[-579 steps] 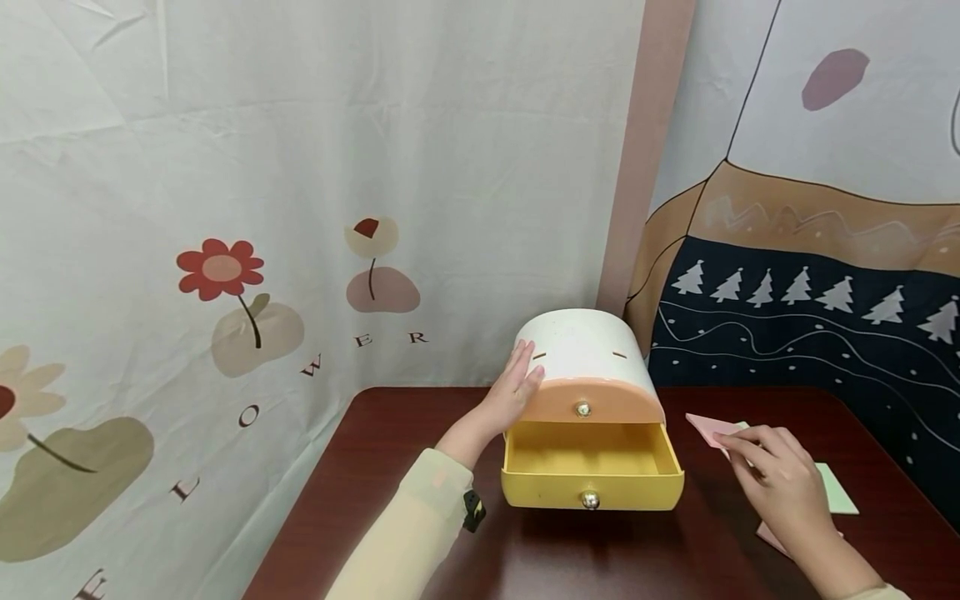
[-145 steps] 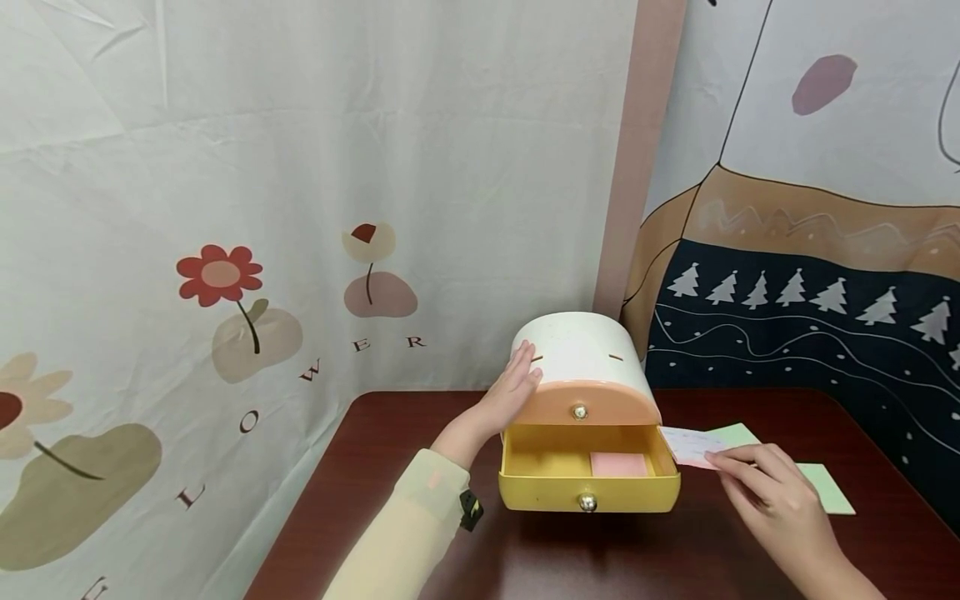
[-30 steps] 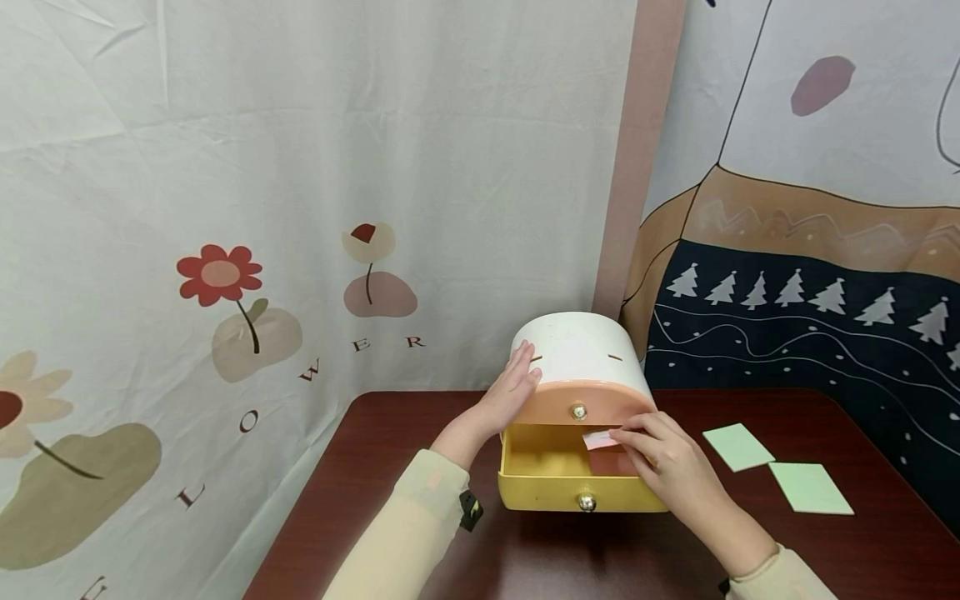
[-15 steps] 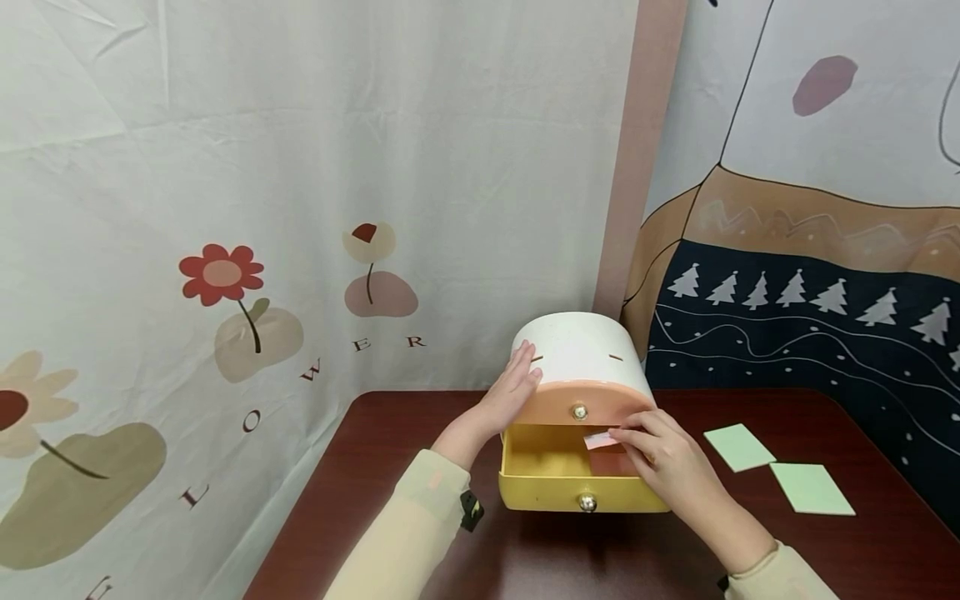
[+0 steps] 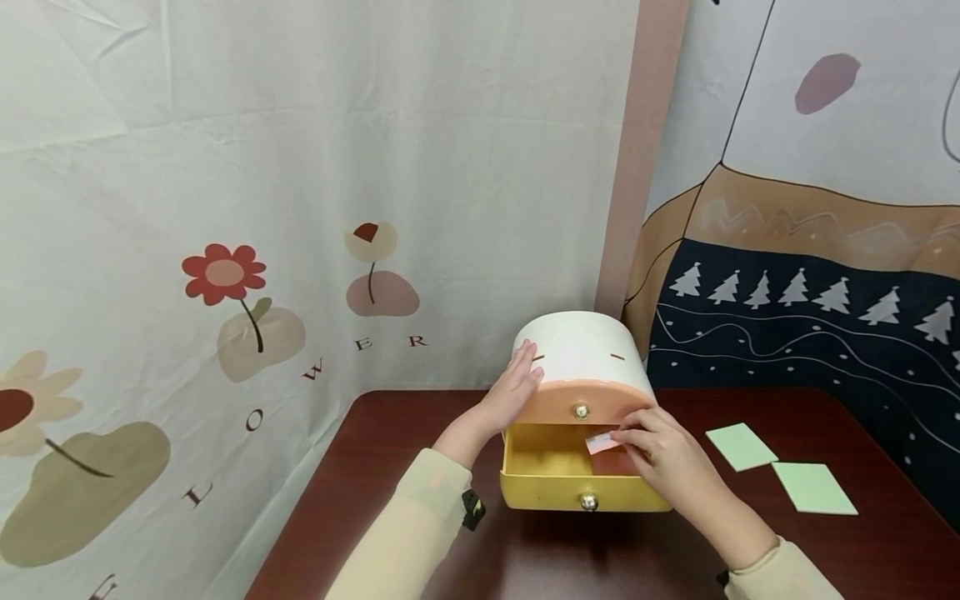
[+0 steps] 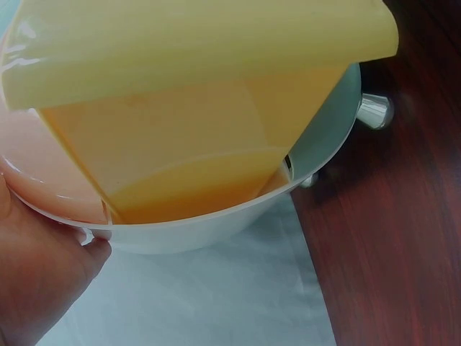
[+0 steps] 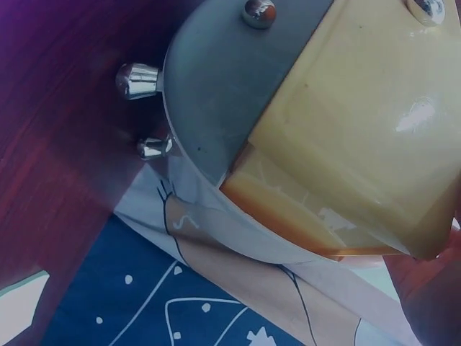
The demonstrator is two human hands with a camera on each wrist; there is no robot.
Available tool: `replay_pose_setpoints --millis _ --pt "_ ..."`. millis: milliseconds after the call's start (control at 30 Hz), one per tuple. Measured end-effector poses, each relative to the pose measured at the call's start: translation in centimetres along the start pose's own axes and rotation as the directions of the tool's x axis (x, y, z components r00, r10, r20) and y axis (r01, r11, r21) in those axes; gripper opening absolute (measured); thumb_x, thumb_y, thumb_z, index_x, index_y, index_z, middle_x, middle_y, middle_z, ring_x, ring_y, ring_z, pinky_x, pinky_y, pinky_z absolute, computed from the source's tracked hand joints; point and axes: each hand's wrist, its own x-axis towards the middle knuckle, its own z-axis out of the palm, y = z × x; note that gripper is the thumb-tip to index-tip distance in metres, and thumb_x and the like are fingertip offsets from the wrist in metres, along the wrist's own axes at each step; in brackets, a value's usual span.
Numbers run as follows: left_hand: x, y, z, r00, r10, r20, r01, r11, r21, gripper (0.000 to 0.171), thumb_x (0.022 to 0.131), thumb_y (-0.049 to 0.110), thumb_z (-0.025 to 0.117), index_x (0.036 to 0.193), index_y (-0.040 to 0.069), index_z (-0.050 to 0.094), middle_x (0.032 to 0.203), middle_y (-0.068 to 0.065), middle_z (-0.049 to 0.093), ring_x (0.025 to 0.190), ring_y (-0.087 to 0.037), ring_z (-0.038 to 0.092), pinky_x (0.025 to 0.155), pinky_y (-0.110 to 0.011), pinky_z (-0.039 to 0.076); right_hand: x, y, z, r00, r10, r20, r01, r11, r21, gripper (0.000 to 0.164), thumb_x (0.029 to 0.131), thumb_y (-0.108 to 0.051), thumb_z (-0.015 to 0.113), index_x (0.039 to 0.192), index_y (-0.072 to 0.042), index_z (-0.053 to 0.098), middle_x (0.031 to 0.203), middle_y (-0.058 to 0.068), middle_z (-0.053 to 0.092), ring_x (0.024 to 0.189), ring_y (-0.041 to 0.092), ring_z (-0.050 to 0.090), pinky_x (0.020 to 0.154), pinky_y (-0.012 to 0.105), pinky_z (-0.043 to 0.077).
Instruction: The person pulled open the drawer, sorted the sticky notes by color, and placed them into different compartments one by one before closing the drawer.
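Observation:
A small cabinet with a rounded white top (image 5: pixel 581 337) has a closed peach upper drawer (image 5: pixel 551 404) and a pulled-out yellow lower drawer (image 5: pixel 543 492). My left hand (image 5: pixel 510 392) rests against its left side with straight fingers. Thumb and fingers of my right hand (image 5: pixel 667 446) pinch a pale pink sticky note pad (image 5: pixel 600 442) inside the yellow drawer's opening. Beneath it another pink sticky note pad (image 5: pixel 611 463) lies on the drawer floor, partly hidden by the hand. In the right wrist view the right hand (image 7: pixel 432 288) shows only at the edge.
Two light green sticky note pads (image 5: pixel 742 447) lie on the dark red table (image 5: pixel 420 417), right of the cabinet. Round silver feet (image 7: pixel 138 81) stick out from the cabinet's underside. A printed curtain (image 5: pixel 480 167) hangs behind the table.
Since the oldest frame, a pink pad has come to lie in the drawer. My right hand has carried another from the right into the drawer; over the last second it barely moves.

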Motion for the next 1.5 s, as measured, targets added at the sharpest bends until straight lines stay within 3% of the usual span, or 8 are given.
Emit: replay_pose_setpoints --millis 267,633,1000,1500 --pt "0.0 0.0 0.0 1.000 -0.002 -0.002 0.002 1.000 0.012 0.061 0.102 0.037 0.027 0.152 0.005 0.011 0.160 -0.008 0.001 0.147 -0.025 0.000 0.118 -0.047 0.007 0.2 0.1 0.0 1.000 -0.020 0.008 0.020 1.000 0.016 0.024 0.062 0.001 0.082 0.080 -0.014 0.076 0.088 -0.004 0.062 0.089 0.015 0.056 0.075 0.031 0.052" --pt "0.0 -0.1 0.0 1.000 -0.001 -0.003 0.001 1.000 0.004 0.061 0.102 0.037 0.027 0.152 0.006 0.011 0.160 -0.007 0.000 0.147 -0.025 0.000 0.118 -0.047 0.006 0.3 0.0 -0.2 0.996 0.040 0.086 -0.040 0.999 -0.008 0.018 0.066 -0.002 0.081 0.079 -0.012 0.076 0.083 -0.005 0.061 0.082 0.013 0.055 0.072 0.031 0.054" --pt "-0.1 0.0 -0.1 1.000 0.004 -0.001 -0.004 1.000 -0.003 0.061 0.103 0.036 0.027 0.152 0.005 0.011 0.160 -0.009 0.001 0.147 -0.027 0.000 0.118 -0.048 0.007 0.4 -0.3 -0.9 0.959 0.129 0.251 -0.133 0.991 0.001 0.015 0.072 -0.010 0.080 0.084 -0.018 0.077 0.083 -0.010 0.060 0.082 0.009 0.053 0.073 0.028 0.053" --pt "0.0 0.0 0.0 1.000 0.001 0.000 -0.001 1.000 0.000 0.061 0.103 0.038 0.026 0.153 0.007 0.010 0.160 -0.007 0.000 0.147 -0.026 -0.001 0.118 -0.047 0.006 0.2 -0.5 -1.4 0.947 0.177 0.269 -0.210 0.973 0.098 0.021 0.074 -0.012 0.079 0.094 -0.018 0.076 0.088 -0.011 0.062 0.084 0.009 0.056 0.073 0.029 0.054"
